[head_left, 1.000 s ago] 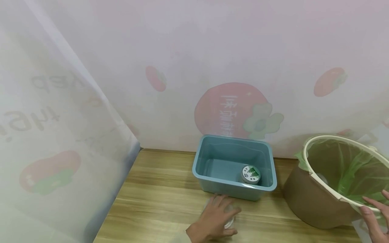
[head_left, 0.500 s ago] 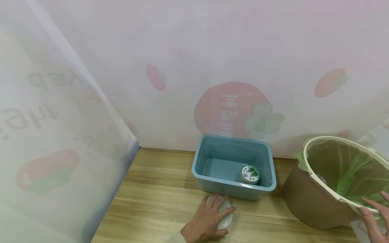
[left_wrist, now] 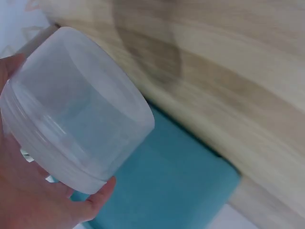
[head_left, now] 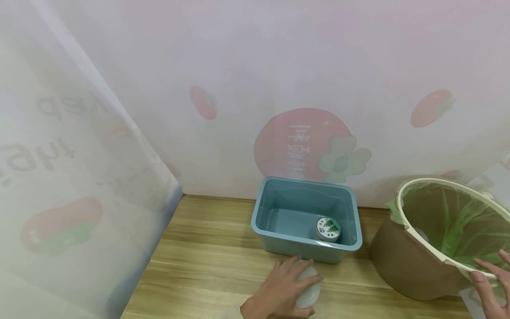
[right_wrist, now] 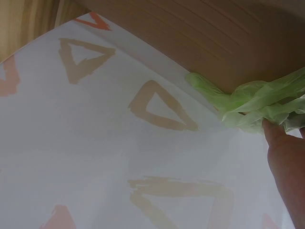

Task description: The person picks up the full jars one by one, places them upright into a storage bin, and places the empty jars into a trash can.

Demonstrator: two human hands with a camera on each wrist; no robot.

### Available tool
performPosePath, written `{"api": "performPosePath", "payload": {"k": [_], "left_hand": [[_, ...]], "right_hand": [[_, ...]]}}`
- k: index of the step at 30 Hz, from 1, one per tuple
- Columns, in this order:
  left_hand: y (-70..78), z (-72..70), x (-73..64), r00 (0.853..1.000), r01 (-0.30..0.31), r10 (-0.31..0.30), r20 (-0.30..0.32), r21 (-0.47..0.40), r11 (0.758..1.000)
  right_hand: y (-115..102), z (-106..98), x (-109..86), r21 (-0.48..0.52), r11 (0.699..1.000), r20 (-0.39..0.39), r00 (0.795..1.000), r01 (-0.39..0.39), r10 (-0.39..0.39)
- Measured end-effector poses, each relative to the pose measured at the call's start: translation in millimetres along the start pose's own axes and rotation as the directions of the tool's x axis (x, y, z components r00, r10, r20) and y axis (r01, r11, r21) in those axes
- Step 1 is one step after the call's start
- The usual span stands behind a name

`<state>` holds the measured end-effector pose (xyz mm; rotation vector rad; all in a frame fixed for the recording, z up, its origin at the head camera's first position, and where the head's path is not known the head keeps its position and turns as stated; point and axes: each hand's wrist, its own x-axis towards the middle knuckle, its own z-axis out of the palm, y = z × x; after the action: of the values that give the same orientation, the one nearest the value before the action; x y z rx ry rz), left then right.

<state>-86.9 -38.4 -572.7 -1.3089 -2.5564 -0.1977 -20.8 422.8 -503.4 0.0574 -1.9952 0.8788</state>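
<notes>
My left hand (head_left: 279,288) grips a translucent frosted plastic jar (head_left: 308,290) in front of a blue basin. In the left wrist view, fingers and thumb curl around the lid end of the jar (left_wrist: 81,109), held above the wooden table with its shadow below. The far right of the head view shows my right hand (head_left: 494,283) at the rim of a brown trash bin (head_left: 418,266), thumb outside and fingers over the opening. The right wrist view shows its thumb (right_wrist: 279,143) against the bin's green liner (right_wrist: 257,102); the other fingers are mostly hidden.
The blue basin (head_left: 275,241) stands by the back wall with a round tin (head_left: 328,229), white and green on top, inside. A printed cloth (head_left: 223,155) lines the back and left sides. Wooden table (head_left: 191,261) lies left of the basin.
My left hand first moved slightly left with the jar, then back right. The jar shows more beside the fingers now. My right hand and the bin stay about the same.
</notes>
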Motion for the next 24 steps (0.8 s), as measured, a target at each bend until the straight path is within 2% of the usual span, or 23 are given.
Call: {"api": "performPosePath", "payload": {"k": [5,12,17,19,24], "left_hand": [[11.0,-15.8,14.6,0.999,-0.028,0.029,-0.033,0.006,1.000],[25.7,-44.0,41.5,0.999,-0.052,0.052,-0.012,0.033,0.998],[33.9,-56.7,62.7,0.989,-0.083,0.092,-0.116,0.082,0.993],[37.2,-61.8,72.3,0.986,-0.085,0.097,-0.139,0.087,0.993],[45.7,-76.3,97.2,0.990,-0.071,0.077,-0.114,0.056,0.996]], "right_hand": [[2,0,-1.2,0.005,1.000,-0.007,1.000,-0.003,0.003],[1,0,0.0,0.012,1.000,-0.006,1.000,0.007,-0.007],[0,1,1.0,0.031,0.999,-0.005,1.000,0.010,-0.010],[-1,1,1.4,0.038,0.999,-0.006,1.000,0.014,-0.014],[-1,1,2.3,0.046,0.999,-0.002,1.000,0.022,-0.022]]}}
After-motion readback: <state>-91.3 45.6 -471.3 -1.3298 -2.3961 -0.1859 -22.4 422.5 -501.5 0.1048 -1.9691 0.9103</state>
